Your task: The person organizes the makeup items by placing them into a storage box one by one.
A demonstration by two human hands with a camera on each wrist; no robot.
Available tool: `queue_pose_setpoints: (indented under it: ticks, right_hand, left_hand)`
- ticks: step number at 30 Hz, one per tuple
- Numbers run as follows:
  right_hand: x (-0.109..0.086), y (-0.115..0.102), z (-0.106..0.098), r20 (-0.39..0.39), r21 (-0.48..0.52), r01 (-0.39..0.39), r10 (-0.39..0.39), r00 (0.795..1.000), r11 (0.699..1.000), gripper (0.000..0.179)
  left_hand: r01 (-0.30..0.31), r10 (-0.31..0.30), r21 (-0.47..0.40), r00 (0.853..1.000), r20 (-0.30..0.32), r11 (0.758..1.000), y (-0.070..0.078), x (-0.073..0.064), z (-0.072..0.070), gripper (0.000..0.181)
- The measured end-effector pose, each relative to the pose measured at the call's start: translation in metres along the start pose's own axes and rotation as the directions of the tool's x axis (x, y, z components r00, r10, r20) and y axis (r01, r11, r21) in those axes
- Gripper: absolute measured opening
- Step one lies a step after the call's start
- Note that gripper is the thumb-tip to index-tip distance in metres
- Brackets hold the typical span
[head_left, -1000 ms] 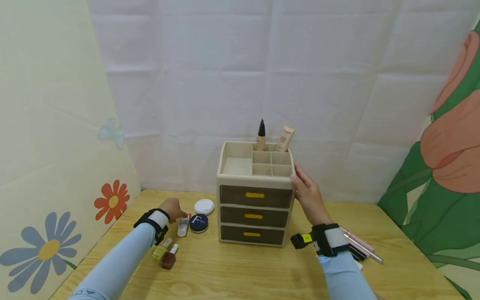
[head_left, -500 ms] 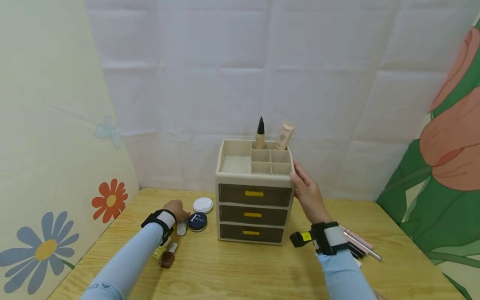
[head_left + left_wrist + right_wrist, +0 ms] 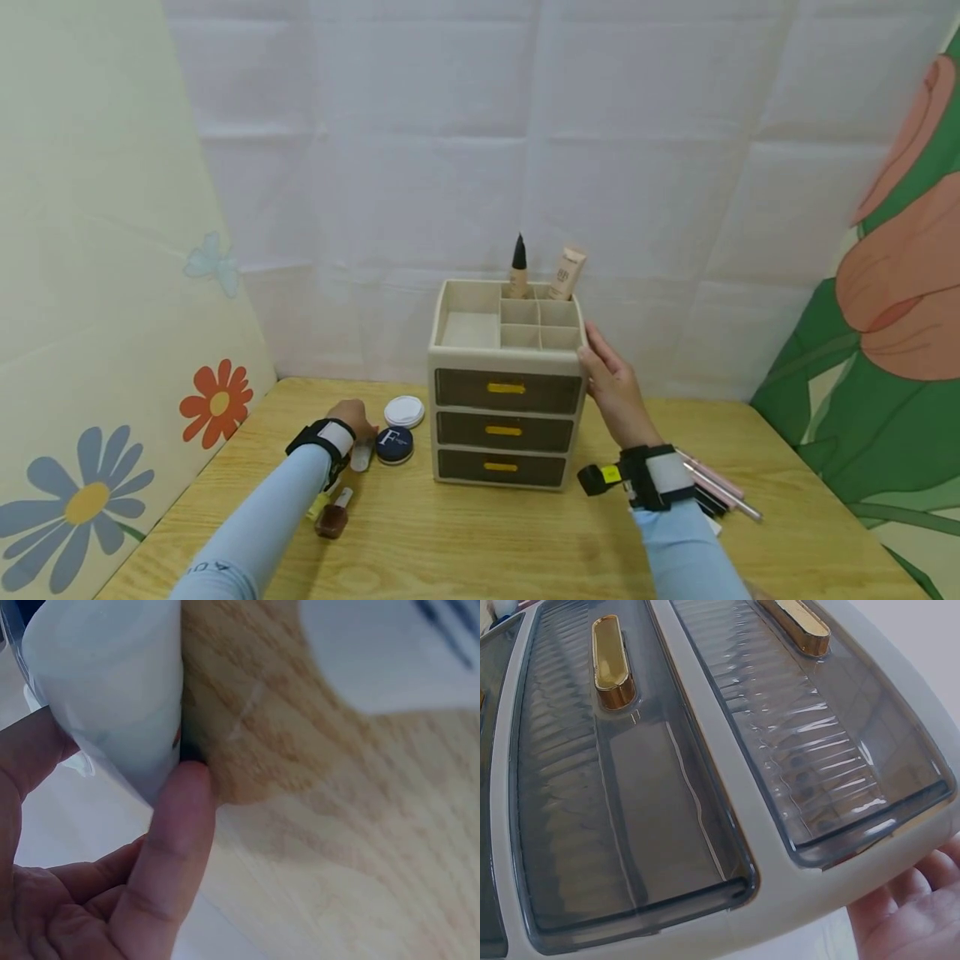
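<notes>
My left hand (image 3: 350, 414) pinches a small white tube (image 3: 362, 456) at the left of the table. The left wrist view shows thumb and finger on either side of the tube (image 3: 112, 682); its far end is cut off. Beside it lies a navy round compact (image 3: 394, 445). My right hand (image 3: 617, 392) rests against the right side of a beige drawer organizer (image 3: 506, 358), thumb near its front corner. In the right wrist view, fingers (image 3: 907, 900) lie along that side, below the smoky drawer fronts (image 3: 652, 787).
A white round case (image 3: 405, 412) sits behind the navy compact. Two nail polish bottles, yellow-green (image 3: 317, 506) and brown (image 3: 332, 522), lie nearer me. A black-tipped bottle (image 3: 519, 267) and a BB cream tube (image 3: 566, 273) stand in the organizer's top. Several slim pens (image 3: 723, 487) lie right.
My left hand has shifted slightly right, covering more of the white tube and the yellow-green bottle. The right hand keeps its place on the organizer.
</notes>
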State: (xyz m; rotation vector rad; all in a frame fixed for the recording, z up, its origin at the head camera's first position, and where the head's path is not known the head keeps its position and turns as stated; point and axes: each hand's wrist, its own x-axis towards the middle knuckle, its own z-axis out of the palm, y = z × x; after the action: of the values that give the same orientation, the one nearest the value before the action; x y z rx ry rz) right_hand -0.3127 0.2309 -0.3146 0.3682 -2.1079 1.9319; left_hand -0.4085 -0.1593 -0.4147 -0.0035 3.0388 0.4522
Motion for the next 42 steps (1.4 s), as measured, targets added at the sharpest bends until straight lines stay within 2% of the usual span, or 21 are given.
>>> queue_pose_setpoints:
  ticks: [8, 14, 18, 20, 23, 28, 31, 35, 40, 42]
  right_hand:
    - [0.0, 0.002, 0.001, 0.022, 0.019, 0.014, -0.015, 1.0, 1.0, 0.061]
    - [-0.002, 0.004, 0.002, 0.027, 0.012, 0.02, -0.02, 0.999, 1.0, 0.061]
    - [-0.002, 0.004, 0.0, 0.018, 0.001, 0.013, -0.013, 1.0, 1.0, 0.061]
    - [-0.001, 0.004, -0.001, 0.014, 0.002, 0.009, -0.009, 1.0, 1.0, 0.061]
    - [0.0, 0.003, -0.002, 0.011, -0.001, 0.002, -0.002, 1.0, 1.0, 0.061]
    - [0.0, 0.001, -0.002, 0.018, 0.003, 0.003, -0.003, 1.0, 1.0, 0.061]
    - [0.001, 0.001, -0.002, 0.02, 0.003, 0.004, -0.004, 1.0, 1.0, 0.06]
    - [0.002, 0.001, -0.003, 0.012, 0.003, -0.007, 0.007, 1.0, 1.0, 0.061]
    - [0.003, 0.003, -0.006, 0.006, 0.009, -0.014, 0.014, 1.0, 1.0, 0.062]
    - [0.003, 0.003, -0.007, 0.005, 0.012, -0.015, 0.015, 1.0, 1.0, 0.062]
  left_hand:
    - [-0.014, 0.014, -0.045, 1.0, 0.002, 0.999, -0.006, -0.009, -0.004, 0.026]
    - [-0.074, 0.073, -0.022, 0.995, -0.065, 0.997, -0.016, -0.012, -0.008, 0.03]
    - [-0.066, 0.061, -0.083, 0.996, -0.072, 0.994, -0.017, -0.011, -0.018, 0.028]
    - [-0.062, 0.054, -0.133, 0.996, -0.069, 0.989, -0.013, -0.012, -0.029, 0.026]
    - [-0.1, 0.082, -0.188, 0.991, -0.102, 0.977, -0.007, -0.016, -0.051, 0.027]
    - [-0.188, 0.146, -0.228, 0.971, -0.188, 0.955, 0.007, -0.024, -0.093, 0.024]
    - [-0.229, 0.175, -0.255, 0.96, -0.217, 0.94, 0.017, -0.027, -0.117, 0.037]
    - [-0.29, 0.215, -0.299, 0.942, -0.259, 0.909, 0.039, -0.036, -0.148, 0.048]
    - [-0.38, 0.269, -0.343, 0.905, -0.328, 0.859, 0.074, -0.053, -0.187, 0.046]
    - [-0.411, 0.287, -0.378, 0.895, -0.342, 0.83, 0.088, -0.059, -0.199, 0.043]
